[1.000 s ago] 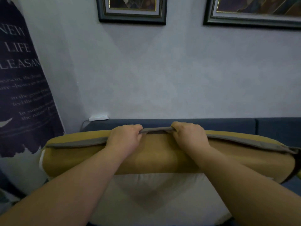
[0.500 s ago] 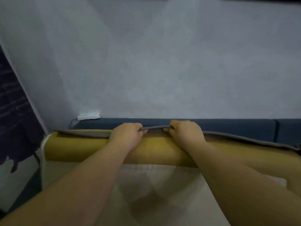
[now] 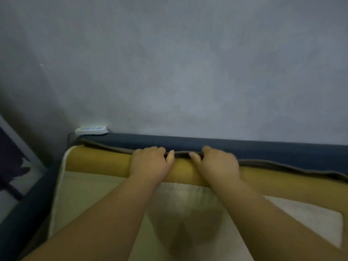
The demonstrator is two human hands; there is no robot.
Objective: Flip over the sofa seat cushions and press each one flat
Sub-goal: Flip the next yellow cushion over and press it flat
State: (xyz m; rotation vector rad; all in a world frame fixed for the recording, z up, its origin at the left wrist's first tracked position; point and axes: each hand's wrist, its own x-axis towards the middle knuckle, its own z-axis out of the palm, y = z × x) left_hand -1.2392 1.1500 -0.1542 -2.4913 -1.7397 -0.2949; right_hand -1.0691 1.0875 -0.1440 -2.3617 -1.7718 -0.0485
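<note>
Pinching grey seam [image 3: 180,153] of cushion [image 3: 98,161] with left grip [image 3: 150,162] and right grip [image 3: 219,164]; could slip off thin fabric, landing crooked against backrest [image 3: 188,143].

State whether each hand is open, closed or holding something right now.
Left hand: closed, gripping the seat cushion by its grey edge.
Right hand: closed, gripping the same grey edge.

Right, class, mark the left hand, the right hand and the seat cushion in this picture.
left hand [image 3: 150,163], head view, back of the hand.
right hand [image 3: 219,164], head view, back of the hand.
seat cushion [image 3: 98,161], head view, mustard side band left of the hands.
</note>
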